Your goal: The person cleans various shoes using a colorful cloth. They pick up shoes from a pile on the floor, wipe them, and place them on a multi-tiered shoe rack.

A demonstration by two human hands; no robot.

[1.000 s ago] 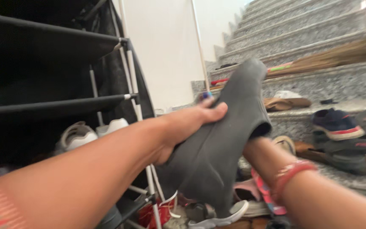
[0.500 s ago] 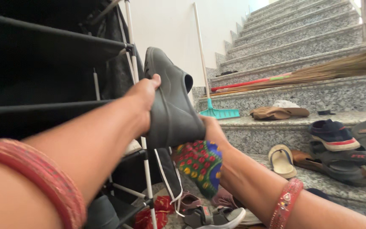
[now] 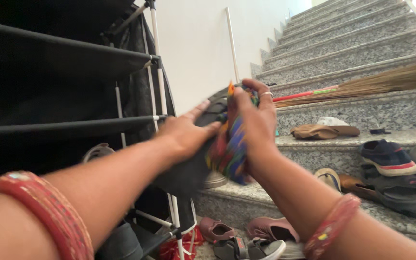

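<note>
My left hand (image 3: 186, 132) grips a dark grey shoe (image 3: 188, 171), held up in front of the black shoe rack (image 3: 63, 86). My right hand (image 3: 256, 123) presses a multicoloured cloth (image 3: 229, 147) with a floral pattern against the side of the shoe. Both hands meet around the shoe at mid-frame. Red bangles sit on both wrists. Most of the shoe is hidden behind my hands and the cloth.
Granite stairs (image 3: 352, 53) rise at the right, with a straw broom (image 3: 376, 82) lying across a step. Sandals and shoes (image 3: 391, 159) crowd the lower steps. More footwear (image 3: 246, 240) lies on the floor below. A white wall (image 3: 198, 43) stands behind the rack.
The shoe has tipped from upright to flatter and lower. My right hand rose from under it and now wipes the cloth on its side.
</note>
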